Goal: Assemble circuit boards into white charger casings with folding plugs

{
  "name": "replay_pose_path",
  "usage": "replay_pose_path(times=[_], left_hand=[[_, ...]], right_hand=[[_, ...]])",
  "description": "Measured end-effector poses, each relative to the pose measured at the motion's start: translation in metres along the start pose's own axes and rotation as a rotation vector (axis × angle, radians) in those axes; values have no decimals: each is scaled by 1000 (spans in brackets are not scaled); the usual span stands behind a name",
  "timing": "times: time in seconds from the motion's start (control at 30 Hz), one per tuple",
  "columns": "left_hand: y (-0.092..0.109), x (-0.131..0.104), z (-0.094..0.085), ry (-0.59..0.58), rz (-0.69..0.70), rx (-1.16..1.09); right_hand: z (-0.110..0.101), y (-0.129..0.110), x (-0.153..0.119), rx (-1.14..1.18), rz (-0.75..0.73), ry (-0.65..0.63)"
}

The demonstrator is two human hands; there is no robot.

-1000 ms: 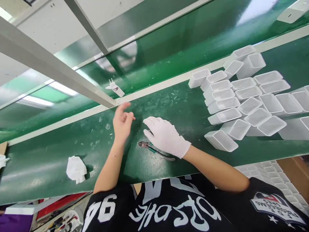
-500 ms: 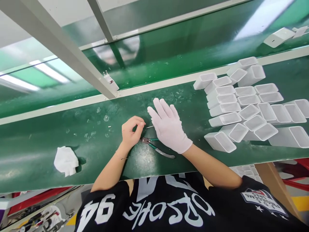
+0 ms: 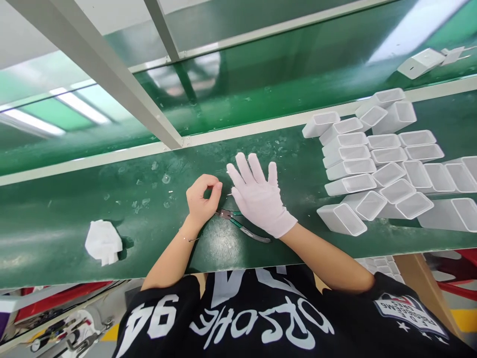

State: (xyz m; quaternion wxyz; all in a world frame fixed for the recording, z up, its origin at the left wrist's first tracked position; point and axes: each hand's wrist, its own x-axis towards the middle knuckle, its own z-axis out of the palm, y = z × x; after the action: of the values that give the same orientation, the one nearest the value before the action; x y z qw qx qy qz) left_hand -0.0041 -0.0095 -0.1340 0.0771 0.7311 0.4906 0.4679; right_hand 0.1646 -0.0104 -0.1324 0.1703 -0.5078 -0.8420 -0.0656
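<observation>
My left hand (image 3: pixel 203 199), bare, has its thumb and forefinger pressed together; whatever may be between them is too small to name. Beside it, my right hand (image 3: pixel 258 196) wears a white glove, its fingers spread and nothing in its grasp. Green-handled pliers (image 3: pixel 244 228) lie on the green table between the hands, their jaws near my left wrist and part of one handle hidden by the glove. Close to the gloved thumb is a thin, light sliver (image 3: pixel 229 194). A crumpled white glove (image 3: pixel 103 242) rests at the left.
Several translucent white rectangular sleeves (image 3: pixel 352 166) stand and lean in rows on the right of the green table (image 3: pixel 156 243). Behind the rim, a white charger-like box (image 3: pixel 420 63) sits at the upper right. A grey post (image 3: pixel 122 87) rises at the upper left.
The fingers of my right hand have spread wider, the forefinger and little finger standing further out. My left hand has moved slightly up and left.
</observation>
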Motion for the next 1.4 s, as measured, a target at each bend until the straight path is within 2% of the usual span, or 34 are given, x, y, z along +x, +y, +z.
replay_pose_path(times=[0.17, 0.3, 0.4, 0.5, 0.67, 0.93, 1.3, 1.4], left_hand=[[-12, 2, -6, -107, 67, 163], [-23, 8, -14, -97, -18, 266], [-22, 11, -18, -68, -112, 204], [-12, 11, -15, -92, -172, 71], [-2, 8, -6, -148, -211, -39], [0, 8, -4, -140, -283, -110], [-9, 7, -10, -117, -386, -129], [-19, 19, -10, -95, -383, -80]], right_hand=[[1, 0, 0, 15, -10, -11], [-1, 2, 2, 65, 14, -69], [-6, 3, 3, 99, 16, -109], [-11, 1, 3, 131, 0, -129], [-10, -4, 0, 140, -15, -126], [-12, -4, 0, 135, -58, -167], [-15, 2, 5, 219, -9, -211], [-14, 3, 4, 255, -21, -220]])
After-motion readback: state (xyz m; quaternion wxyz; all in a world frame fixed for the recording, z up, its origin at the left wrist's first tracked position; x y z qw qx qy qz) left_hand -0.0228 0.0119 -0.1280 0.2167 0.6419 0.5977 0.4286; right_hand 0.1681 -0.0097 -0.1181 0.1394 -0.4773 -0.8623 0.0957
